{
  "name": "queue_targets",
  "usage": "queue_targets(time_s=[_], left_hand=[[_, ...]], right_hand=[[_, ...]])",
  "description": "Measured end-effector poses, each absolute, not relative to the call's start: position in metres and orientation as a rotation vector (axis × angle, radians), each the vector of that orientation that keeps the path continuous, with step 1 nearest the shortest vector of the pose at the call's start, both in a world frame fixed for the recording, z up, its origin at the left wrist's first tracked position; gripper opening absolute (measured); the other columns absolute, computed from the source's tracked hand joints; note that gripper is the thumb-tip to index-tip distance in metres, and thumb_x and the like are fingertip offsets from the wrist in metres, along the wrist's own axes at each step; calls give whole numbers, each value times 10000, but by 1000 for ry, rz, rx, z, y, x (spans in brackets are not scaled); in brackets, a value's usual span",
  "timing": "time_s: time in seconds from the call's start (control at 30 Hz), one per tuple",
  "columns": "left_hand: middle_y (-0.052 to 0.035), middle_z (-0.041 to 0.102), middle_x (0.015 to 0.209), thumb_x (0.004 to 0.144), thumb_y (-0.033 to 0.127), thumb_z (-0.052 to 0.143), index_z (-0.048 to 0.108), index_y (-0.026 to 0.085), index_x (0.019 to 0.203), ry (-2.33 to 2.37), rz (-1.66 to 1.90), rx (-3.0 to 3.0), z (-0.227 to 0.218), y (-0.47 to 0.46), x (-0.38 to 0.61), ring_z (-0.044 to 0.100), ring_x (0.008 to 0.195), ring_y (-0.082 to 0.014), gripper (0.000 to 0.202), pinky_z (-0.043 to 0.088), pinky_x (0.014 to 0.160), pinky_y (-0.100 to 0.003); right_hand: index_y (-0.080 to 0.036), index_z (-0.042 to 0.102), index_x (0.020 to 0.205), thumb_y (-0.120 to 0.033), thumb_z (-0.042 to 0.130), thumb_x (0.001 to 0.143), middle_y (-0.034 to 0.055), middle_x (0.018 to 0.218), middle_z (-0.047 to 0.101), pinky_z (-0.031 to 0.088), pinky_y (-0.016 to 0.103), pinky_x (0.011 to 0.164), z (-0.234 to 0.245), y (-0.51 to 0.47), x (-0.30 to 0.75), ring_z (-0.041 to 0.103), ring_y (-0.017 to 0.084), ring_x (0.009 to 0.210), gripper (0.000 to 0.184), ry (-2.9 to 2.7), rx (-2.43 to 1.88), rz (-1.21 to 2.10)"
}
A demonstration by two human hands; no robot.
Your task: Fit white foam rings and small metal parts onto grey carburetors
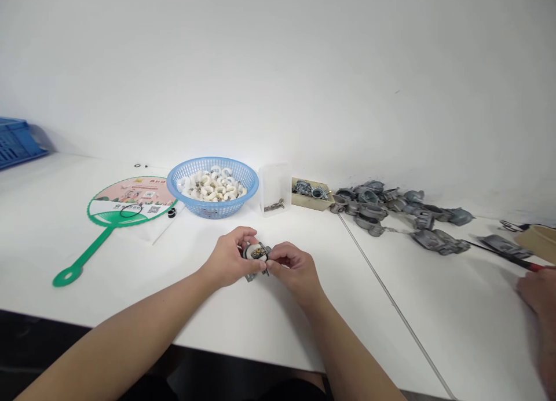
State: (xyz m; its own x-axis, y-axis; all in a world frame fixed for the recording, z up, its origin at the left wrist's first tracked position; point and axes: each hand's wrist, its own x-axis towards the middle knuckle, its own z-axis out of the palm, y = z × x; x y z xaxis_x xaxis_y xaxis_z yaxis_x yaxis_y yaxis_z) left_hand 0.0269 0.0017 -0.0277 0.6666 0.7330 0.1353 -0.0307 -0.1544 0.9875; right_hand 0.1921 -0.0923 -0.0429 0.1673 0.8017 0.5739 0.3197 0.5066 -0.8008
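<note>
My left hand [229, 259] is closed around a small grey metal part [255, 254] with a white ring and brass pieces on top, held just above the white table [130, 273]. My right hand [292, 269] pinches the same part from the right side with its fingertips. Both hands meet near the table's middle, in front of a blue basket [212, 181] filled with several white ring pieces.
A green hand fan [117, 212] lies at the left with a black ring on it. A clear plastic box [275, 188], a small tray of parts [310, 193] and several grey metal castings [391, 212] line the back. Another person's hand [538, 299] rests at the right. A blue crate [17, 141] stands far left.
</note>
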Motion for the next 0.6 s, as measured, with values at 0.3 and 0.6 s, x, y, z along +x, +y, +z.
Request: queue_targets(time_s=[0.3,0.6], left_hand=[[-42,621,959,535,200,802,509,182,1101,476,684,1581,-32,8,22,549,757,-131,637,453,640,-270],[-62,607,988,530,196,800,521,176,1122,412,612,1570,-33,10,20,570,783,-150,654,473,676,-301]], right_hand=[[-254,697,736,-273,718,703,30,819,602,474,312,583,-31,-99,178,558,134,648,44,-1361,-1283,536],[-240,673,702,-380,738,678,59,987,615,510,400,773,-27,-100,176,621,223,895,156,-1315,-1231,727]])
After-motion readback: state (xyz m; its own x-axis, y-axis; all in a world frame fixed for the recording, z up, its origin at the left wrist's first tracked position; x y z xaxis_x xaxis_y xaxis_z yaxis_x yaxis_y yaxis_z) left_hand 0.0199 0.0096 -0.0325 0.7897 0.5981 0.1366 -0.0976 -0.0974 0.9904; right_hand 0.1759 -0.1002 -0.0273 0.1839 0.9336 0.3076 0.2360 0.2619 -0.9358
